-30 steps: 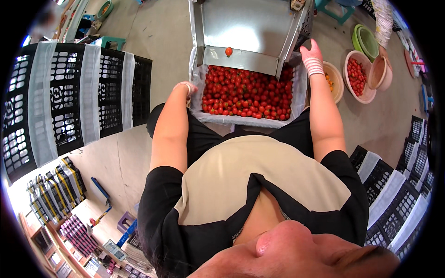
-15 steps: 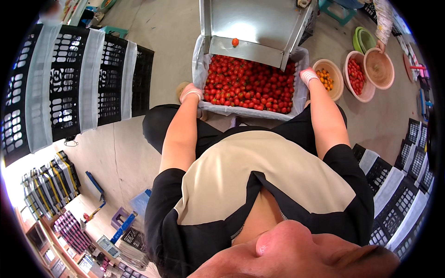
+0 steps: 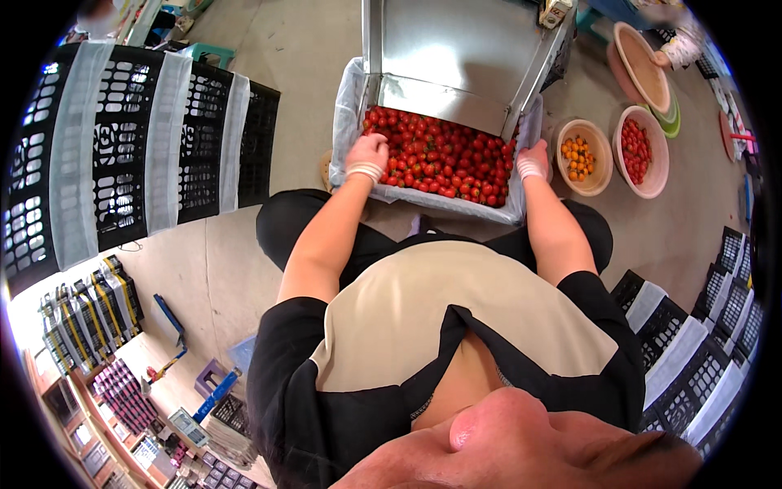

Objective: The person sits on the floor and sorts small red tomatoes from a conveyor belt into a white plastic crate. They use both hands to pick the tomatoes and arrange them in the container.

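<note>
Left hand (image 3: 369, 152) has moved, curled, over tomatoes (image 3: 444, 156); its grip, and right hand's (image 3: 533, 158), unclear.

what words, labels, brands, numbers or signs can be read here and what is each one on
I won't copy out any wording; marks show here:
Black crates at left: character-like cut-outs in their sides, not transcribed.
Small pale object beside the metal chute: marks too small to read.
Pale rectangular panel at lower left: too small to read.
White liner around the red tomatoes: no text visible.
</note>
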Tool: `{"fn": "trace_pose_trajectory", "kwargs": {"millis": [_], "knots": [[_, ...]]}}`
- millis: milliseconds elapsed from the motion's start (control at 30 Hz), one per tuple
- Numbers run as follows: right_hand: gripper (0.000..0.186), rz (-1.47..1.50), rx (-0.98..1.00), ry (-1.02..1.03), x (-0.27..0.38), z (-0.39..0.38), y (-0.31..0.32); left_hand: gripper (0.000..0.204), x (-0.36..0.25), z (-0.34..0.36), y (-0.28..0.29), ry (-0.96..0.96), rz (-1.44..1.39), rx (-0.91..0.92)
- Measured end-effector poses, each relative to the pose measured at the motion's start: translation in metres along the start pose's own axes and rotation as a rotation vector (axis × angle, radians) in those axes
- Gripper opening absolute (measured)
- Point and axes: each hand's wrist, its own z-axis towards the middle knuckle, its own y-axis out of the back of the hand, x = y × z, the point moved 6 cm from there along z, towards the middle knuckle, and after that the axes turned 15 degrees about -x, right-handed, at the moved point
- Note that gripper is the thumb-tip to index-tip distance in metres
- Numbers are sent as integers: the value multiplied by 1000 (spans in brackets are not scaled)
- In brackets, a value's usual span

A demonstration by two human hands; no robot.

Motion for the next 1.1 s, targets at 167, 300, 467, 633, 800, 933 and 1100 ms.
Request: {"fn": "trace_pose_trajectory", "kwargs": {"millis": [167,300,467,633,800,933,1100], "knots": [[45,-31,-5,-16,7,0,14,36,-9,16,-74,-119,40,195],[43,-102,7,-55,9,1,15,46,-17,36,-129,-38,210,421],[37,-84,9,-62,5,1,15,55,-24,47,-145,113,486,624],[37,-75,6,-70,8,0,13,41,-25,44,-156,-100,430,659],[35,-63,29,-69,8,-1,14,43,-24,15,-147,-198,211,571],[34,-53,52,-79,9,-2,16,45,-21,-3,-124,81,-250,520],[40,-133,-146,149,22,-13,38,53,-68,-27,-75,567,-1138,742]]}}
